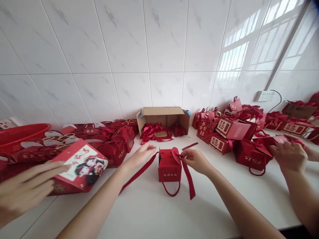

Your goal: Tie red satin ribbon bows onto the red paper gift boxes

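A small red gift box [169, 169] with gold lettering and a looped cord handle stands upright on the table in front of me. A dark red ribbon [188, 179] comes out at both sides of its top, its ends trailing down left and right. With finger and thumb, my right hand [195, 160] pinches the ribbon beside the rounded tab [175, 156]. At the box's left top edge, my left hand [144, 154] has its fingers drawn together at the ribbon; its exact grip is partly hidden.
Behind the box lies an open cardboard carton [163, 111] with red ribbons [153, 131]. Red boxes [117, 149] crowd the left; more boxes [233, 128] pile at right. Another person's hand [30, 186] touches a printed box [84, 166]; another hand [289, 156] works at far right.
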{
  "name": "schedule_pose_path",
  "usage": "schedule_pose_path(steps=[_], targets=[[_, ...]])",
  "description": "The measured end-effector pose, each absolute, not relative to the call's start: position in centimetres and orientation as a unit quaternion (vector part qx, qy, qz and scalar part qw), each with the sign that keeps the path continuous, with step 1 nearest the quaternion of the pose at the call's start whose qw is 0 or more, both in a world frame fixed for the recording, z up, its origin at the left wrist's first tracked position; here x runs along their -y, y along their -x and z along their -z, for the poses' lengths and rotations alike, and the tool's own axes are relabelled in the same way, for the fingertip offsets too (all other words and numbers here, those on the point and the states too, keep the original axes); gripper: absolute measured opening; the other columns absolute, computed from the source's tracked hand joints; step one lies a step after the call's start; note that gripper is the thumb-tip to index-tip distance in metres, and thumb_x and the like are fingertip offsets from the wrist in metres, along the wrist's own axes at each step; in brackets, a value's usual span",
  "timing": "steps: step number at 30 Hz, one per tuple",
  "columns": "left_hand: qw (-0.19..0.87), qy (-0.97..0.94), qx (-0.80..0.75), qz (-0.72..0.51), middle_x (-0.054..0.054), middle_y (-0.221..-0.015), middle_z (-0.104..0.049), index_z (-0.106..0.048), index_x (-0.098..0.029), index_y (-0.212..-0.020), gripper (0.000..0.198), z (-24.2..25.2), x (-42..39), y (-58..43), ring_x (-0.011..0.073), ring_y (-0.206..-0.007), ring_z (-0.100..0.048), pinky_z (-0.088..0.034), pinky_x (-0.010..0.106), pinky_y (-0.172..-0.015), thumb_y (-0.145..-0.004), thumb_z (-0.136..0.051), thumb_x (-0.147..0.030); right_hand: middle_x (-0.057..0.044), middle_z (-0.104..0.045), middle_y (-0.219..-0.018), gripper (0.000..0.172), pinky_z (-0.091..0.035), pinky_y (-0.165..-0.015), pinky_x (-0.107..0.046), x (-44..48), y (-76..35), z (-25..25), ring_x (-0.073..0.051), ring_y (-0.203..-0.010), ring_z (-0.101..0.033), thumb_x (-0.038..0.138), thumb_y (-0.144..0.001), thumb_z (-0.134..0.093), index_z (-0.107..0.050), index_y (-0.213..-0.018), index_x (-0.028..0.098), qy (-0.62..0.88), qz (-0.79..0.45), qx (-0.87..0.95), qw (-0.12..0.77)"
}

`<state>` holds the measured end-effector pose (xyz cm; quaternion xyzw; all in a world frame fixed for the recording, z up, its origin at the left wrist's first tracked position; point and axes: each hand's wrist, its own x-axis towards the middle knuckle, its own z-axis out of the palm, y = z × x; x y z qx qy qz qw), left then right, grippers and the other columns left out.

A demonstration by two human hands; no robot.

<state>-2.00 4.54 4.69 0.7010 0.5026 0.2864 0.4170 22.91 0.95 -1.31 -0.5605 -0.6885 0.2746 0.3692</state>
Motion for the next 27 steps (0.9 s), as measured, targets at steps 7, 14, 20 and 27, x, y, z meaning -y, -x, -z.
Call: schedule_pose_path(steps=[7,14,20,27], targets=[[0.525,-0.672,-0.474,-0.219,0.002,-0.075,-0.057,-0.054,-0.018,-0.078,0.05,-2.2,-3.4,0.9,0.0112,-0.059,-0.049,-0.032,0.021,-0.048,-0.077,-0.042,-0.066,-0.005,-0.067,-0.094,0.015,-0.046,-0.074,-0.034,-0.6,-24.9,1.2,-0.021,-0.084,-0.061,0.022,-0.077,-0.052,-0.066,-0.08,0.021,0.615,-0.136,0.672,0.389],[0.473,-0.691,-0.483,-0.255,-0.001,-0.075,-0.053,-0.055,-0.018,-0.074,0.036,-1.6,-3.9,1.8,0.012,-0.066,-0.047,-0.035,0.022,-0.058,-0.069,-0.063,-0.052,-0.006,-0.061,-0.079,0.017,-0.035,-0.059,-0.032,0.1,-25.1,2.1,-0.023,-0.076,-0.054,0.025,-0.079,-0.051,-0.068,-0.073,0.023,0.661,-0.078,0.652,0.364],[0.357,-0.684,-0.536,-0.342,0.007,-0.105,-0.057,-0.055,-0.02,-0.082,0.026,-0.2,-3.3,2.9,0.0236,-0.107,-0.046,-0.037,0.028,-0.084,-0.075,-0.057,-0.045,0.0,-0.053,-0.069,0.019,-0.029,-0.054,-0.028,1.6,-24.3,3.0,-0.016,-0.059,-0.044,0.016,-0.072,-0.054,-0.057,-0.09,0.022,0.688,-0.156,0.608,0.364],[0.511,-0.666,-0.498,-0.217,-0.003,-0.045,-0.051,-0.067,-0.017,-0.083,0.034,1.1,-1.0,3.0,0.014,-0.05,-0.046,-0.034,0.026,-0.056,-0.076,-0.058,-0.05,0.004,-0.046,-0.05,0.022,-0.025,-0.047,-0.024,2.2,-23.0,2.4,-0.009,-0.046,-0.036,0.033,-0.076,-0.06,-0.057,-0.061,0.017,0.605,-0.445,0.549,0.366]])
